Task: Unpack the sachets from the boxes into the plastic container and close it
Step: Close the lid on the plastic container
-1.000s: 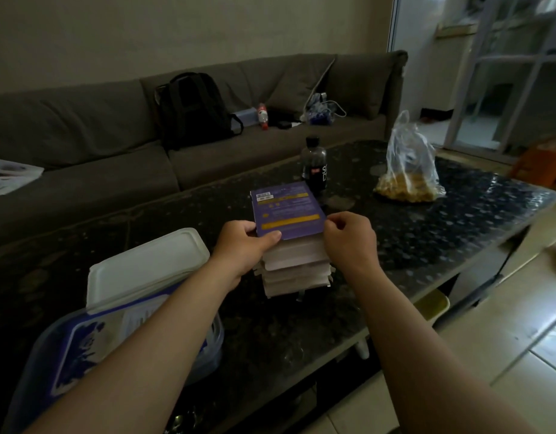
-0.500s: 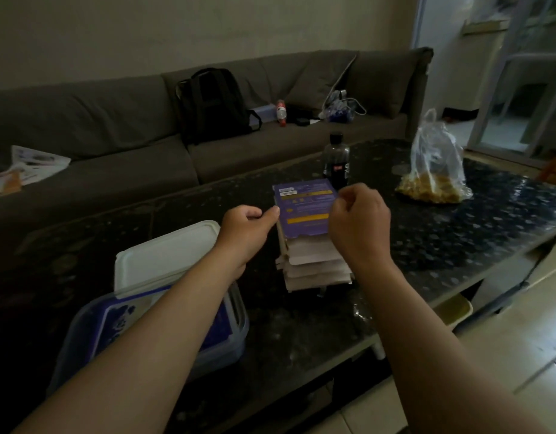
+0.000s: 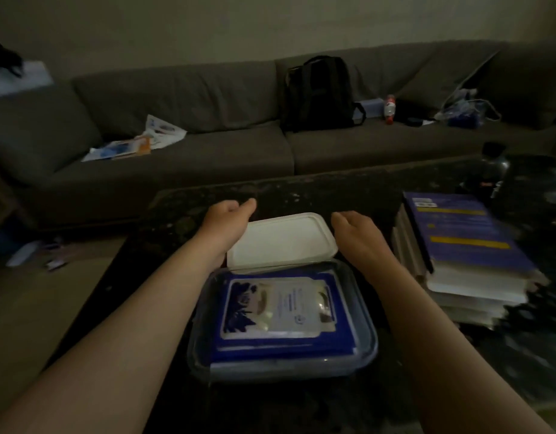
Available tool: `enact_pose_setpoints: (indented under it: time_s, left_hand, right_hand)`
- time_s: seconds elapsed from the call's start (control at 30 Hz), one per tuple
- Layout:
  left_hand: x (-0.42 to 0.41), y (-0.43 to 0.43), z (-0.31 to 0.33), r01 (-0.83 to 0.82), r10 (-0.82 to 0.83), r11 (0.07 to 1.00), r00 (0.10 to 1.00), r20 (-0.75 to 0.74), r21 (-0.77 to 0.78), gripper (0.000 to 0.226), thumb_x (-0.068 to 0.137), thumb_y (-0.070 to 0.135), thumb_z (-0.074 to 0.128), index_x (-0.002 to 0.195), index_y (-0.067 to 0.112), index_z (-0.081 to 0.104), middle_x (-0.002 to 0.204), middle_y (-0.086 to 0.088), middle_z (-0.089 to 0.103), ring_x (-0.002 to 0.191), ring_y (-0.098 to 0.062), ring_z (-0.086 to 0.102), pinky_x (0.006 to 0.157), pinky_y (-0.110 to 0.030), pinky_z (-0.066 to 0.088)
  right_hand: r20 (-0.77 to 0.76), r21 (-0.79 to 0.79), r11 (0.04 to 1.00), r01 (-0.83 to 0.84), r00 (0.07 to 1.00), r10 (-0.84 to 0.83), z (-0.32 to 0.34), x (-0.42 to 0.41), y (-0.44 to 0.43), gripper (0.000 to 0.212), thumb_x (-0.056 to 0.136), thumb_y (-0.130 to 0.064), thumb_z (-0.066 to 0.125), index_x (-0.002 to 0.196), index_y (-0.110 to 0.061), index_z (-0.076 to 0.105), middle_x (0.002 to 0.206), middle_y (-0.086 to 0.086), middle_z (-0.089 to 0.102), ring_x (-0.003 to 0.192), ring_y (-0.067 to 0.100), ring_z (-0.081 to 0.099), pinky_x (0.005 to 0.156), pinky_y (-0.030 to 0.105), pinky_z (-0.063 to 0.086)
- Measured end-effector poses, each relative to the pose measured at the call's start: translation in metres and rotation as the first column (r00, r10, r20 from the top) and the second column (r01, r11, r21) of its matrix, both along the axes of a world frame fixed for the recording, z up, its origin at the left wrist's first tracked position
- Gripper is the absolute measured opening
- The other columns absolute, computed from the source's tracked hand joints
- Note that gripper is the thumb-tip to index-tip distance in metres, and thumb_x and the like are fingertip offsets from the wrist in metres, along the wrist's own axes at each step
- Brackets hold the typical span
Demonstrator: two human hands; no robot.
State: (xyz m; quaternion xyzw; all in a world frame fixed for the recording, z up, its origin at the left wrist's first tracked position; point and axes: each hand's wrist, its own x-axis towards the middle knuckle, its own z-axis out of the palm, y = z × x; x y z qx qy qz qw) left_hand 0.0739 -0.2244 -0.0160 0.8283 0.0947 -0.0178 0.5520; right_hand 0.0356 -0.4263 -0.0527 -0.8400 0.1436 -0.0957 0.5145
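while loose in grip, left hand (image 3: 227,221), right hand (image 3: 355,234) beside lid (image 3: 281,242), long axis crosswise

Clear plastic container (image 3: 367,321) holding blue sachets (image 3: 280,308), white lid (image 3: 283,241) lying over its far rim between the relaxed fingers of left hand (image 3: 226,223) and right hand (image 3: 358,236) — stacked purple-topped boxes (image 3: 464,245) right of the right fingers.

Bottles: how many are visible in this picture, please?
2. A dark bottle stands on the table, behind the stack of boxes at the right. A small red-and-white bottle is on the sofa, right of the black backpack. Clutter there may hide more.
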Motion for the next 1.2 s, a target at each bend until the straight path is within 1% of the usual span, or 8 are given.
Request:
enact_pose_setpoints:
  time_s: [0.07,0.2,0.4,0.5,0.67,0.9,1.07,1.2]
  left_hand:
    - [0.006,0.021,-0.007,-0.041,0.036,0.997,0.997,-0.067,-0.064,0.02,0.107,0.048,0.052,0.104,0.031,0.061,0.099,0.008,0.057,0.114,-0.024,0.057,0.107,-0.043,0.043]
    - [0.018,0.041,-0.033,-0.114,0.084,0.983,0.976,-0.199,-0.141,0.058,0.107,0.051,0.049,0.158,0.023,0.042,0.154,-0.009,0.05,0.144,-0.034,0.045,0.121,-0.051,0.036]
    - [0.03,0.047,-0.061,-0.175,0.114,0.96,0.957,-0.266,-0.217,0.063,0.106,0.05,0.052,0.159,0.02,0.038,0.157,-0.015,0.046,0.14,-0.035,0.049,0.115,-0.053,0.044]
    - [0.038,0.045,-0.07,-0.168,0.105,0.956,0.961,-0.254,-0.241,0.054,0.107,0.047,0.052,0.152,0.018,0.047,0.144,-0.015,0.057,0.131,-0.033,0.056,0.11,-0.052,0.049]
    - [0.041,0.04,-0.072,-0.144,0.085,0.957,0.969,-0.231,-0.252,0.024,0.109,0.037,0.051,0.086,0.03,0.054,0.087,-0.002,0.062,0.083,-0.017,0.061,0.079,-0.037,0.056]
    - [0.032,0.043,-0.066,-0.147,0.086,0.943,0.974,-0.209,-0.3,0.016,0.109,0.038,0.051,0.096,0.028,0.051,0.09,-0.001,0.064,0.082,-0.016,0.063,0.065,-0.034,0.052]
    - [0.022,0.05,-0.054,-0.133,0.086,0.931,0.985,-0.149,-0.34,0.015,0.11,0.039,0.049,0.1,0.029,0.053,0.098,0.0,0.065,0.092,-0.018,0.065,0.09,-0.046,0.058]
    - [0.013,0.059,-0.045,-0.152,0.142,0.9,0.988,-0.054,-0.409,0.035,0.111,0.035,0.046,0.141,0.018,0.05,0.112,-0.005,0.066,0.108,-0.024,0.065,0.107,-0.05,0.05]
  right_hand:
    - [-0.071,0.058,0.998,0.037,0.997,-0.032,-0.008,0.015,0.004,0.039,0.101,-0.045,0.038,0.124,-0.02,0.057,0.113,0.002,0.058,0.095,0.014,0.055,0.084,0.035,0.044]
    - [-0.191,0.2,0.968,0.152,0.975,-0.114,-0.02,0.037,-0.003,0.055,0.102,-0.05,0.034,0.142,-0.015,0.046,0.142,0.014,0.049,0.126,0.029,0.048,0.103,0.044,0.035]
    - [-0.305,0.317,0.928,0.195,0.947,-0.095,-0.04,0.052,-0.01,0.063,0.098,-0.059,0.033,0.148,-0.021,0.04,0.152,0.012,0.039,0.137,0.031,0.039,0.111,0.049,0.029]
    - [-0.324,0.336,0.925,0.176,0.944,-0.062,-0.045,0.058,-0.008,0.059,0.099,-0.057,0.033,0.147,-0.023,0.041,0.149,0.012,0.042,0.134,0.032,0.042,0.108,0.05,0.032]
    - [-0.342,0.317,0.927,0.199,0.936,-0.084,-0.049,0.063,-0.007,0.058,0.098,-0.058,0.034,0.143,-0.023,0.045,0.139,0.013,0.052,0.124,0.031,0.052,0.106,0.051,0.036]
    - [-0.288,0.336,0.913,0.23,0.948,-0.133,-0.045,0.059,-0.008,0.048,0.1,-0.051,0.038,0.131,-0.017,0.052,0.092,0.005,0.057,0.094,0.023,0.06,0.095,0.047,0.048]
    - [-0.206,0.337,0.92,0.2,0.969,-0.136,-0.032,0.047,-0.003,0.039,0.102,-0.051,0.035,0.105,-0.018,0.056,0.091,0.005,0.06,0.091,0.024,0.062,0.092,0.046,0.049]
    - [-0.157,0.396,0.899,0.185,0.979,-0.133,-0.017,0.031,0.0,0.042,0.102,-0.054,0.029,0.087,-0.027,0.057,0.096,0.008,0.065,0.096,0.027,0.064,0.095,0.048,0.049]
